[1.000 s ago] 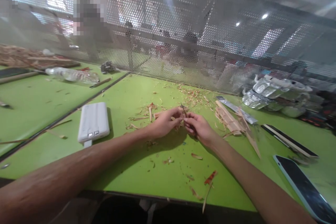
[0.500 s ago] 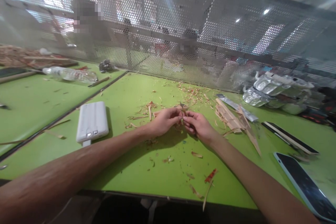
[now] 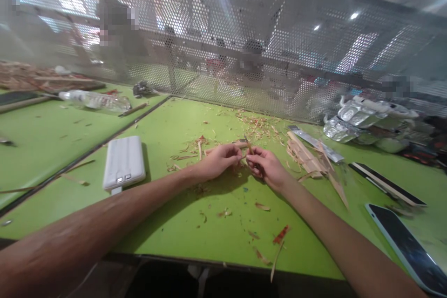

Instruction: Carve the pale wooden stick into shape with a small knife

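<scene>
My right hand (image 3: 265, 165) is closed around a slim knife-like tool (image 3: 249, 146) with a yellowish-brown shaft and a dark pointed tip directed up and away from me. Just left of it, my left hand (image 3: 220, 162) is pinched, thumb against fingers. A thin pale sliver seems to lie at its fingertips, too small to name. The fingertips of both hands are close together, with a narrow gap between them. Behind the left fingers, a strip of wood (image 3: 210, 151) is partly hidden. Curled wood shavings (image 3: 256, 123) lie beyond both hands on the green table (image 3: 167, 228).
Left stands a white power bank (image 3: 124, 163), with a plastic bottle (image 3: 96, 100) behind it. To the right are wood strips (image 3: 307, 156), a metal ruler (image 3: 316, 142), a black flat bar (image 3: 387, 182), a phone (image 3: 405, 247) and silvery packages (image 3: 366, 118). A perforated screen (image 3: 209, 51) borders the back.
My right hand has drawn slightly right, away from the left fingertips, and the tool's shaft now shows more. My left hand has hardly moved.
</scene>
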A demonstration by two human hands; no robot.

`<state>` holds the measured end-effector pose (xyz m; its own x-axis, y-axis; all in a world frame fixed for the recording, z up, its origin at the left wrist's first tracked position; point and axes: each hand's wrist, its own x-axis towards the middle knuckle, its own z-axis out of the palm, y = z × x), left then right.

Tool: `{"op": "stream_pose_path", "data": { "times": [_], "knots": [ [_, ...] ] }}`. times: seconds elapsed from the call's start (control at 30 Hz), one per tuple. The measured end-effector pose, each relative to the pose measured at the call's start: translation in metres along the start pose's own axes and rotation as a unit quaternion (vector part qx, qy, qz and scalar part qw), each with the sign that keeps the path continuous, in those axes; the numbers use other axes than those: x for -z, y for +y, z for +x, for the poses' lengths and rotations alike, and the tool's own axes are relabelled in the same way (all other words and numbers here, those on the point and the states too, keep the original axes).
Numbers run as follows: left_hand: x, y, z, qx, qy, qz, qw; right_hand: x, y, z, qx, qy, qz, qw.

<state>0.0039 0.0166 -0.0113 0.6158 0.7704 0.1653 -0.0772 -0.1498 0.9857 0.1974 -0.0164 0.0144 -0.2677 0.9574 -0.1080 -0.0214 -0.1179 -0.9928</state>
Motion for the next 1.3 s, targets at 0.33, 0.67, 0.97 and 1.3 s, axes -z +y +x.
{"op": "stream_pose_path", "data": {
  "times": [0.33, 0.67, 0.97, 1.3],
  "knots": [
    [0.003, 0.005, -0.002, -0.003, 0.007, 0.022, 1.0, 0.002, 0.0, 0.0, 0.013, 0.009, -0.046, 0.999],
    [0.004, 0.006, -0.004, -0.018, 0.001, 0.097, 0.995, 0.0, -0.001, -0.001, 0.009, -0.008, -0.06, 0.998],
    [-0.007, 0.013, -0.006, -0.07, 0.037, 0.132, 0.988, -0.001, -0.003, 0.0, 0.038, -0.031, -0.097, 0.994],
    [0.0, 0.023, -0.01, -0.047, -0.027, 0.112, 0.992, 0.003, -0.01, -0.005, 0.042, -0.071, -0.141, 0.987]
  ]
}}
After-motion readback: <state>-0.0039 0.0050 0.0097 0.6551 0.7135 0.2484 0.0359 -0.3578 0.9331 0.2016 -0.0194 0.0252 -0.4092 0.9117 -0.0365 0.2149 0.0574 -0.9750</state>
